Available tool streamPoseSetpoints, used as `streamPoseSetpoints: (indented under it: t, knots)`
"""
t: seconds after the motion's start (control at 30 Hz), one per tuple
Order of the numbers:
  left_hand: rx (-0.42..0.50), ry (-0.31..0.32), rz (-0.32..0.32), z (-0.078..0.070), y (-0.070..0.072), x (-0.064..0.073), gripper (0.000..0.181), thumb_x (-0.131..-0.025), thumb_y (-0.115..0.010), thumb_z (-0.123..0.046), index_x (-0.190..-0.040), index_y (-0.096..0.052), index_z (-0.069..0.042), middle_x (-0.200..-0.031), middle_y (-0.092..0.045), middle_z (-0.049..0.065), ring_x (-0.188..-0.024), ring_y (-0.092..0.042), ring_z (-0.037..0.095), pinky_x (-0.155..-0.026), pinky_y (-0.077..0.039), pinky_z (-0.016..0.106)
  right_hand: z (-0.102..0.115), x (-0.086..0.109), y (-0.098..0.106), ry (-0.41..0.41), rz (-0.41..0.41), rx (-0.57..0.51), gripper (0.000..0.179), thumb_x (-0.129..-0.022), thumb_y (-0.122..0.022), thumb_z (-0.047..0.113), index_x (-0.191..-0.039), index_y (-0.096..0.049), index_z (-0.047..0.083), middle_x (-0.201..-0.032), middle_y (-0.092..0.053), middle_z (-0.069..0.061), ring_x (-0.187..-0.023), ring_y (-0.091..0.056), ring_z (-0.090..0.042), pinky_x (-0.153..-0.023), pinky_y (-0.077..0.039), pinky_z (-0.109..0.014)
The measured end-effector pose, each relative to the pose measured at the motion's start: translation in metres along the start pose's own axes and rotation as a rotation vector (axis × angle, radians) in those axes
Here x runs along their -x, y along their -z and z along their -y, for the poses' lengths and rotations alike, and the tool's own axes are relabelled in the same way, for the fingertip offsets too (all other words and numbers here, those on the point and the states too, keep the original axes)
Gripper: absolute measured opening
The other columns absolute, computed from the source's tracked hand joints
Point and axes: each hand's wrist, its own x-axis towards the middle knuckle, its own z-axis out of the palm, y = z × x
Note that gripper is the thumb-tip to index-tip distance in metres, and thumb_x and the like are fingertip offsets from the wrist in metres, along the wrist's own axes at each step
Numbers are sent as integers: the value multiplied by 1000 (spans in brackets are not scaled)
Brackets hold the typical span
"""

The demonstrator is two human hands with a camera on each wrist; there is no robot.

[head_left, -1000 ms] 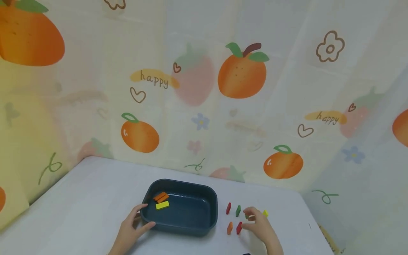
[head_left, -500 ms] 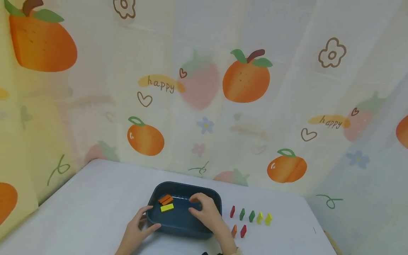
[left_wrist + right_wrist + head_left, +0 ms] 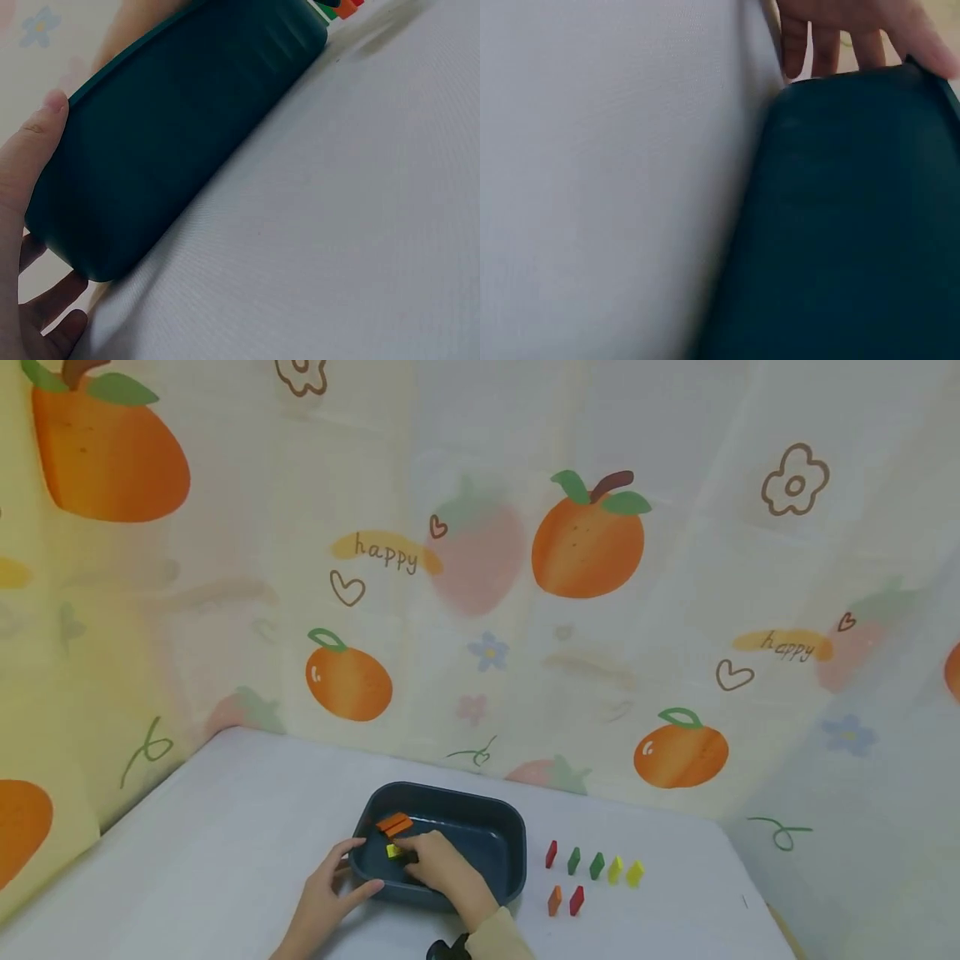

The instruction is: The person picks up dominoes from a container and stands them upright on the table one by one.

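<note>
A dark teal rectangular tray (image 3: 483, 852) stands on the white table. My left hand (image 3: 326, 889) grips its near left corner, thumb on the rim and fingers round the end; the left wrist view shows this thumb (image 3: 45, 124) against the tray wall (image 3: 165, 150). Inside the tray, my right hand (image 3: 438, 868) pinches a yellow block (image 3: 393, 852), partly covered by the fingers. Orange blocks (image 3: 394, 824) lie just behind it, side by side. In the right wrist view the tray's side (image 3: 847, 217) fills much of the frame, and the right hand is out of sight.
Right of the tray, small blocks stand on edge in two rows: red (image 3: 551, 853), green (image 3: 573, 860) and yellow (image 3: 635, 873) behind, orange (image 3: 554, 900) and red (image 3: 577, 900) in front. A fruit-print curtain (image 3: 480, 693) hangs behind the table.
My right hand has moved left from the standing blocks, over the tray, and down to the yellow block inside. The left hand stays at the tray's corner.
</note>
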Motion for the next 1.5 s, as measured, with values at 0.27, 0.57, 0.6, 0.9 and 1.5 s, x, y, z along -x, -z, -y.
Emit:
streamPoseSetpoints:
  t: [0.27, 0.57, 0.6, 0.9, 1.5]
  knots:
    - [-22, -4, 5, -2, 0, 0, 60, -73, -74, -29, -123, -46, -11, -126, -47, 18, -100, -53, 32, -83, -46, 47, -13, 5, -3, 7, -124, 113, 20, -73, -71, 1, -91, -72, 8, -76, -50, 2, -66, -46, -5, -59, -43, -14]
    - [-23, 2, 14, -4, -4, -2, 61, -72, -75, -30, -122, -47, -10, -126, -47, 18, -99, -54, 32, -83, -46, 46, -37, 34, 6, -13, -176, -408, 13, -74, -73, 13, -84, -68, 6, -73, -60, 9, -65, -53, -1, -59, -48, -16]
    - [-16, 7, 17, -4, -5, -1, 61, -72, -75, -31, -122, -47, -11, -126, -47, 18, -100, -54, 32, -83, -46, 46, -42, 42, 8, -1, -214, -490, 14, -75, -73, 12, -86, -67, 6, -73, -60, 8, -65, -54, -2, -59, -49, -17]
    - [-27, -31, -1, -3, -3, -2, 60, -74, -74, -29, -123, -46, -11, -126, -46, 18, -100, -53, 32, -83, -46, 47, -75, 110, 30, -29, -299, -1009, 27, -81, -63, 1, -102, -50, -11, -90, -58, -8, -77, -58, -14, -71, -51, -22]
    - [-47, -19, 26, -4, 1, 0, 59, -76, -72, -28, -125, -43, -11, -128, -44, 19, -103, -52, 35, -85, -44, 47, -142, 200, 85, -366, -378, -599, 23, -71, -68, -5, -88, -53, 0, -89, -57, -8, -85, -56, -28, -70, -51, -36]
